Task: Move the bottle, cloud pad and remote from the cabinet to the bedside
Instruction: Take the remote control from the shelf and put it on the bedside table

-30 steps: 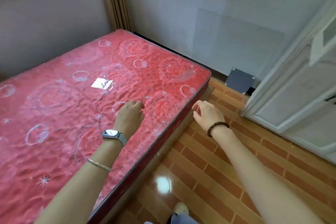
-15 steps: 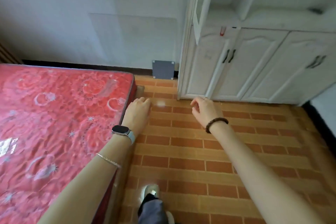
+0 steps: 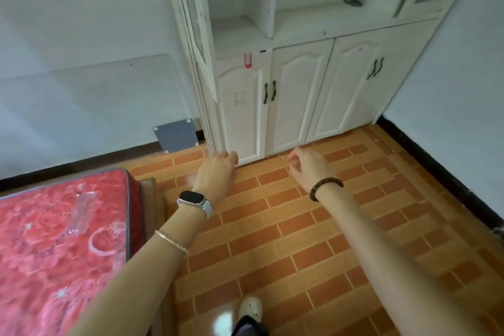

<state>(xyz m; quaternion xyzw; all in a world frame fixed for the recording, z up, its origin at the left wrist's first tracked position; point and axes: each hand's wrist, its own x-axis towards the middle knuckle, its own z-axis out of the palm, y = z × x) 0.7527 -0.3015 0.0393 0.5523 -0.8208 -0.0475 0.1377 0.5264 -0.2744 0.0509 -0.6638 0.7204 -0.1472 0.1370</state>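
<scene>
A white cabinet (image 3: 297,95) stands against the far wall, with open shelf bays above closed lower doors. A small dark object (image 3: 352,2), possibly the remote, lies on the cabinet's counter at the right. I see no bottle and no cloud pad. My left hand (image 3: 218,170), with a watch on its wrist, is held out over the floor with loosely curled fingers and holds nothing. My right hand (image 3: 308,168), with a bead bracelet on its wrist, hangs beside it, fingers slightly bent and apart, also with nothing in it. Both hands are well short of the cabinet.
The bed with a red flowered mattress (image 3: 60,248) fills the lower left. An orange brick-pattern floor (image 3: 313,240) lies between bed and cabinet. A grey panel (image 3: 176,136) leans on the wall. An open glass door (image 3: 196,22) hangs at the cabinet's left. My shoe (image 3: 250,308) shows below.
The view has swung right from the bed to the cabinet, which is now closer and more central. Both hands stay held out in front with nothing in them.
</scene>
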